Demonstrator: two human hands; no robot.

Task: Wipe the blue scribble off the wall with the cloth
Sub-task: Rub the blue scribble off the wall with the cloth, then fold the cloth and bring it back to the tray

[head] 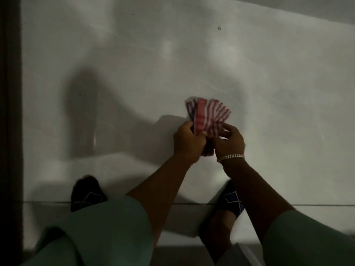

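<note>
A red-and-white striped cloth is bunched up in front of the white wall. My left hand grips its lower left part. My right hand, with a silver bracelet on the wrist, pinches its lower right edge. Both hands sit close together just below the cloth. No blue scribble shows on the wall in this dim light; only faint streaks and a small dark speck are visible.
A dark vertical frame runs down the left edge. My two feet in dark socks stand at the wall's base, where a thin dark seam crosses. Green sleeves fill the bottom corners.
</note>
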